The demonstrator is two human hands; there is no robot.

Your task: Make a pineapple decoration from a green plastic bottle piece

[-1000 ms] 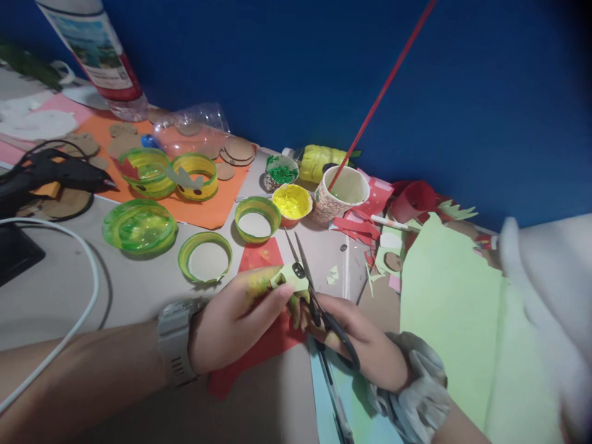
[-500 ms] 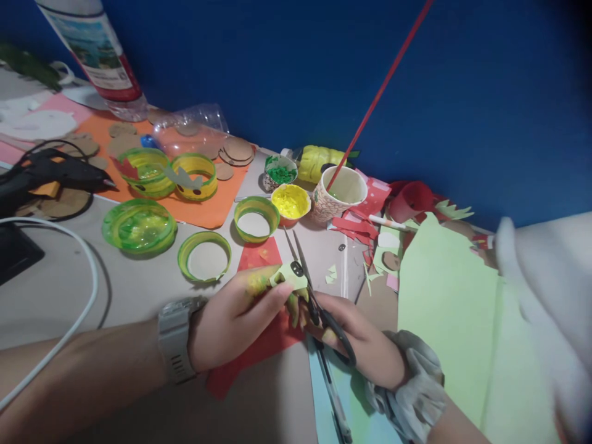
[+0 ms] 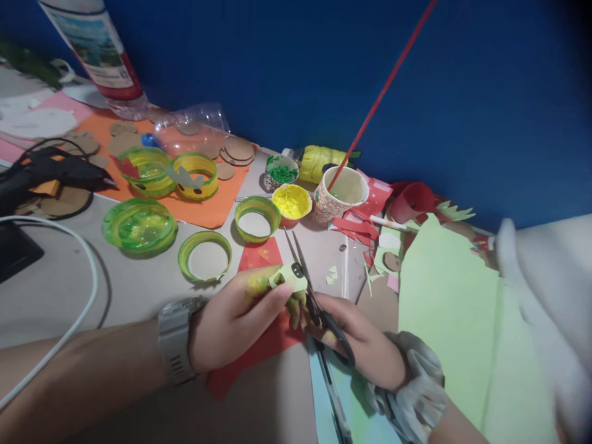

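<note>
My left hand (image 3: pixel 235 320), smeared with yellow and green paint, pinches a small pale green piece of paper (image 3: pixel 280 277) between thumb and fingers. A black oval with light marks (image 3: pixel 296 269) shows at the paper's right end. In my right hand (image 3: pixel 356 336) is a pair of black scissors (image 3: pixel 319 302), its blades pointing away from me and slightly parted. The blades lie along the right edge of the paper; whether they touch it I cannot tell. Beneath both hands lies red paper (image 3: pixel 259 348), and a pen (image 3: pixel 333 394) rests below the scissors.
Green-yellow painted rings (image 3: pixel 203 240) stand left of centre. Behind my hands are a yellow paint cup (image 3: pixel 292 203), a green paint cup (image 3: pixel 281 174) and a paper cup (image 3: pixel 340 191) holding a long red stick. A glue gun (image 3: pixel 55 176) lies far left; green paper sheets (image 3: pixel 444 320) lie right.
Almost nothing differs. Both hands, the paper and the scissors keep the same place; the view has shifted very slightly.
</note>
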